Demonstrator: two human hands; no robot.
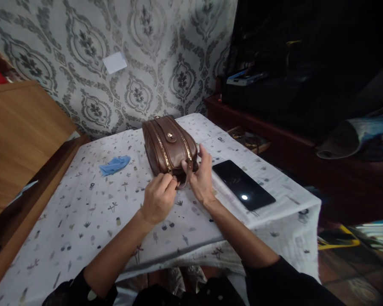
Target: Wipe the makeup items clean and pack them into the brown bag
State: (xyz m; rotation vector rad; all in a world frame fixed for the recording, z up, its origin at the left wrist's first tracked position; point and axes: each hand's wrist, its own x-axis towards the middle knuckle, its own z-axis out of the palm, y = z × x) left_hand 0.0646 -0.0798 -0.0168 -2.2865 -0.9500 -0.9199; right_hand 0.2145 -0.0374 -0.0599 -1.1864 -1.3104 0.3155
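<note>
A brown leather bag [169, 144] lies on the cloth-covered table, with two gold zippers running along its top and a buttoned strap between them. At its near end, my left hand [159, 197] is closed in a pinch at the end of the left zipper, on what looks like its pull; the fingertips are partly hidden. My right hand [202, 178] grips the near right corner of the bag, thumb on top beside the small leather wrist loop [185, 176] and fingers along the side. Both zippers appear closed.
Right of the bag lies a black phone or tablet [242, 185]. A crumpled blue cloth [115, 165] is on the left of the patterned tablecloth [92, 221]. Wooden furniture [22, 136] borders the left side; a dark cabinet [258, 123] with an open drawer stands right.
</note>
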